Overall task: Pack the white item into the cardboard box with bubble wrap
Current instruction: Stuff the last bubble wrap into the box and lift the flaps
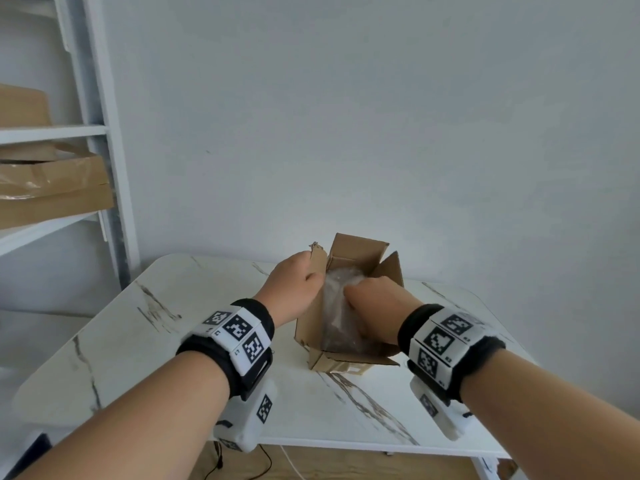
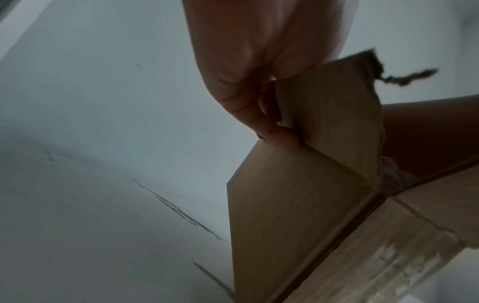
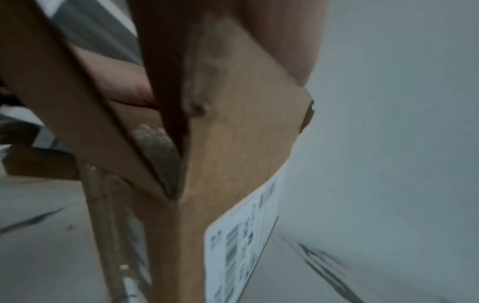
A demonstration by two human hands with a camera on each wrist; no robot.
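Your left hand (image 1: pixel 294 282) fingers (image 2: pixel 282 139) pinch a side flap; your right hand (image 1: pixel 377 306) is plunged into the bubble wrap (image 1: pixel 337 306) in the cardboard box (image 1: pixel 308 327) on the counter (image 1: pixel 138 358), its fingers hidden. The white item, presumably swaddled inside, looks light and yielding; cup the bundle's sides.
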